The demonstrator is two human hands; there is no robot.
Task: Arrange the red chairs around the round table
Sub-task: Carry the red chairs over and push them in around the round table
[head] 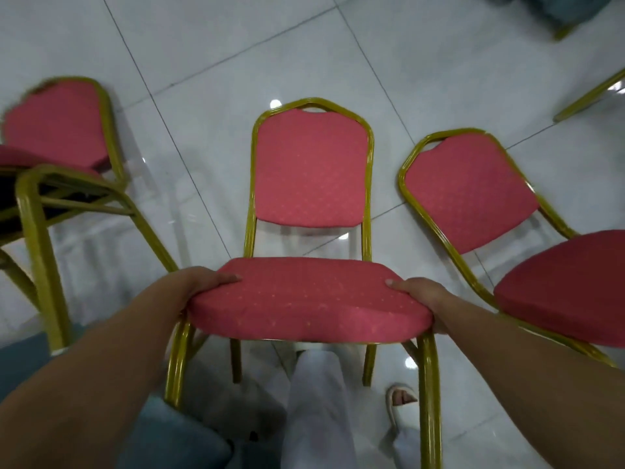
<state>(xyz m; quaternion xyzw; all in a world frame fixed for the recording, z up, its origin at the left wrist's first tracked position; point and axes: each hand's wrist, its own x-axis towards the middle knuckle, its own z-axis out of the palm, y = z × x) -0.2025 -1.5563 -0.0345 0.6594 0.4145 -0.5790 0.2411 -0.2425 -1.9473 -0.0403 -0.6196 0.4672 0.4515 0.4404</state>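
Observation:
A red chair with a gold metal frame stands directly in front of me, its backrest on the far side. My left hand grips the left edge of its seat cushion, thumb on top. My right hand grips the right edge of the same cushion, thumb on top. A second red chair stands close on the right, turned at an angle. A third red chair is at the left, blurred. No round table is in view.
The floor is glossy white tile. Gold chair legs show at the right edge, and another gold leg under grey-blue cloth at the top right. My legs and a white slipper are below the seat.

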